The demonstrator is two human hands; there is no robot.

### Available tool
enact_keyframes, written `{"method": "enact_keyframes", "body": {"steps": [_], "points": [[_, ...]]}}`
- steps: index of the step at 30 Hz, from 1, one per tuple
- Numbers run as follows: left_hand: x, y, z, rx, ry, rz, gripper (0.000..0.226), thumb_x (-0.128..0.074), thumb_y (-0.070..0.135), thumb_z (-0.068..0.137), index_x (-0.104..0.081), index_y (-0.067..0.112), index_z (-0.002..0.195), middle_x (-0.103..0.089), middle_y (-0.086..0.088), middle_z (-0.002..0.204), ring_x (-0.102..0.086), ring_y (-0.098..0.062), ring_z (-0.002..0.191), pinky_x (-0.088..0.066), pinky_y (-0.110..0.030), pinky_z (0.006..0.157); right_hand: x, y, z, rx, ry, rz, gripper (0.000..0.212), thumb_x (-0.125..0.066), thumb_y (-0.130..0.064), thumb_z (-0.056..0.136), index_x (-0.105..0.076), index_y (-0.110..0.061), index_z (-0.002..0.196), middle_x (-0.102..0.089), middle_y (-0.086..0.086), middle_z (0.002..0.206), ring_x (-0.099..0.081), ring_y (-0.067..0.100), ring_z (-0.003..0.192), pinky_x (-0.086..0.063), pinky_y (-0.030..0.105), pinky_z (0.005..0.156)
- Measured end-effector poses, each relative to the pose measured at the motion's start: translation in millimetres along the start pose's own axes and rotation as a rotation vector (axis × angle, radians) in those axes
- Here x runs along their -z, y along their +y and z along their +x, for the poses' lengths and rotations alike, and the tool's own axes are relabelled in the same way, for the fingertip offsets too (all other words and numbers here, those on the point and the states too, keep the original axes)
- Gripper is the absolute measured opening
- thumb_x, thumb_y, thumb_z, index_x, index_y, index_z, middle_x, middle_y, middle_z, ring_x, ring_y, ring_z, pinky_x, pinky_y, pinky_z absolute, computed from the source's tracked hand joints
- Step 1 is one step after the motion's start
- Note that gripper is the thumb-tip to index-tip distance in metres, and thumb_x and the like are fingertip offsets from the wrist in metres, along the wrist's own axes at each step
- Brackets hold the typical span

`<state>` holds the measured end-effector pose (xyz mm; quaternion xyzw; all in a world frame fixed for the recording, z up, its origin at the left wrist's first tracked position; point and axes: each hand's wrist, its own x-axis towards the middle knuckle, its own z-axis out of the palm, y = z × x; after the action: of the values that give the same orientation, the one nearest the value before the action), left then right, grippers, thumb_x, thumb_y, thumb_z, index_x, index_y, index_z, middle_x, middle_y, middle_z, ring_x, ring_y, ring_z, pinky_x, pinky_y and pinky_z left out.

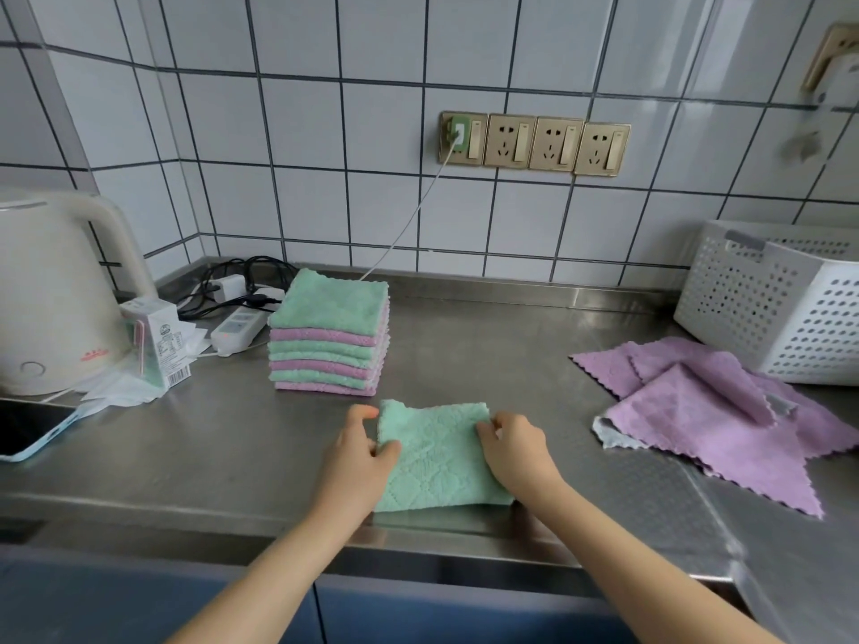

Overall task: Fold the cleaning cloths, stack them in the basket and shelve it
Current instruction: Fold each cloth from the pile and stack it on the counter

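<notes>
1. My two hands sit on one folded green cloth (437,457) between them: the left hand (360,457) pinches its left edge with thumb over the top and fingers curled at the border, and the right hand (513,450) has its fingers curled over the right edge, gripping it.

2. The green cloth lies flat on the table (209,453), right in front of me near the front edge. I judge it light, soft and floppy, a plush quilted weave that will sag if lifted by a single corner. The scalloped edges are the best hold, both sides together, so the fold stays aligned.

3. Just beyond my hands stands the stack of folded cloths (330,332), green and purple layers alternating. It looks squashy and could lean or slide if I drop the next one on off-centre.

4. To the right of my right hand lie the unfolded purple cloths (711,411), overlapping loosely, one showing a grey underside. Limp like the green one, I expect.

5. Further right and beyond them is the white perforated basket (781,313), rigid plastic, probably light; its rim should give a firm hold.

6. Far left of my left hand: a kettle (56,290), a small carton (160,337), a power strip (239,325) and a phone (35,429).
</notes>
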<state>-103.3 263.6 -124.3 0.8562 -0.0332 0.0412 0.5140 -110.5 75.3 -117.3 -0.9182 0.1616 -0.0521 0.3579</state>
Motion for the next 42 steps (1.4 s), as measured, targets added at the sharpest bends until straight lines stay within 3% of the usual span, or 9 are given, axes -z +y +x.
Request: {"method": "enact_keyframes", "body": {"steps": [5, 9, 16, 19, 21, 27, 34, 39, 42], "points": [[4, -4, -7, -0.381, 0.095, 0.630, 0.051, -0.063, 0.027, 0.087, -0.039, 0.030, 0.132, -0.039, 0.003, 0.126, -0.052, -0.021, 0.100, -0.050, -0.033, 0.074, 0, -8, -9, 0.065, 0.073, -0.275, 0.019, -0.034, -0.022, 0.095, -0.037, -0.013, 0.112, -0.057, 0.008, 0.086, -0.052, 0.031, 0.072, -0.039, 0.033, 0.060], [8, -11, -1, -0.268, -0.250, 0.804, 0.050, -0.024, 0.039, 0.102, -0.014, 0.030, 0.150, -0.002, 0.007, 0.160, 0.003, -0.027, 0.146, -0.013, -0.042, 0.116, -3, -2, -16, 0.292, 0.115, -0.658, 0.041, -0.024, -0.027, 0.100, -0.027, -0.025, 0.140, -0.053, 0.009, 0.110, -0.062, 0.034, 0.076, -0.035, 0.033, 0.056], [10, -8, 3, -0.101, -0.373, 0.586, 0.053, -0.024, 0.037, 0.102, -0.009, 0.024, 0.152, -0.002, -0.005, 0.160, 0.012, -0.021, 0.146, -0.005, -0.038, 0.118, -3, 5, -15, 0.284, 0.078, -0.692, 0.046, -0.018, -0.036, 0.102, -0.023, -0.029, 0.147, -0.049, 0.008, 0.115, -0.063, 0.033, 0.084, -0.037, 0.033, 0.059], [7, 2, 5, -0.054, -0.234, 0.349, 0.049, -0.040, 0.026, 0.100, -0.030, 0.021, 0.147, -0.022, -0.006, 0.156, -0.023, -0.021, 0.143, -0.030, -0.029, 0.107, -3, 5, -14, 0.238, 0.077, -0.663, 0.044, -0.019, -0.036, 0.101, -0.038, -0.019, 0.137, -0.051, 0.007, 0.113, -0.063, 0.032, 0.087, -0.038, 0.033, 0.060], [5, 4, 10, -0.004, -0.174, 0.036, 0.048, -0.053, 0.014, 0.093, -0.042, 0.018, 0.140, -0.045, -0.005, 0.143, -0.056, -0.010, 0.111, -0.045, -0.022, 0.089, -3, 5, -14, 0.199, 0.076, -0.630, 0.041, -0.021, -0.036, 0.100, -0.049, -0.015, 0.122, -0.053, 0.006, 0.107, -0.062, 0.031, 0.087, -0.039, 0.033, 0.062], [10, 5, 16, 0.375, -0.080, -0.720, 0.074, -0.068, -0.001, 0.080, -0.033, 0.014, 0.143, -0.057, -0.013, 0.127, -0.064, -0.027, 0.102, -0.054, -0.041, 0.085, 0, 9, -13, 0.144, 0.090, -0.520, 0.035, -0.027, -0.037, 0.098, -0.052, -0.017, 0.113, -0.054, 0.002, 0.102, -0.060, 0.027, 0.084, -0.040, 0.032, 0.065], [17, 16, 7, 0.242, -0.129, -0.761, 0.057, -0.062, -0.011, 0.081, -0.049, 0.018, 0.128, -0.075, -0.007, 0.096, -0.071, -0.023, 0.090, -0.054, -0.043, 0.084, -4, 7, -20, 0.217, 0.146, -0.526, 0.034, -0.027, -0.039, 0.099, -0.053, -0.018, 0.105, -0.051, 0.000, 0.102, -0.052, 0.024, 0.088, -0.043, 0.033, 0.073], [52, 47, 58, 0.045, 0.001, -0.877, 0.058, -0.058, -0.016, 0.079, -0.048, 0.016, 0.127, -0.073, -0.004, 0.081, -0.070, -0.016, 0.071, -0.057, -0.029, 0.063, 8, -47, 8, 0.264, 0.028, 0.172, 0.028, -0.046, -0.034, 0.096, -0.042, -0.016, 0.075, -0.048, -0.002, 0.073, -0.044, 0.017, 0.067, -0.033, 0.030, 0.061], [87, 66, 117, 0.001, 0.068, -0.766, 0.059, -0.065, -0.004, 0.081, -0.048, 0.016, 0.133, -0.067, -0.010, 0.104, -0.068, -0.022, 0.085, -0.056, -0.034, 0.070, 6, -94, 52, 0.223, -0.011, 0.555, 0.016, -0.050, -0.020, 0.092, -0.049, -0.013, 0.078, -0.046, 0.000, 0.072, -0.041, 0.017, 0.067, -0.037, 0.030, 0.063]]}}
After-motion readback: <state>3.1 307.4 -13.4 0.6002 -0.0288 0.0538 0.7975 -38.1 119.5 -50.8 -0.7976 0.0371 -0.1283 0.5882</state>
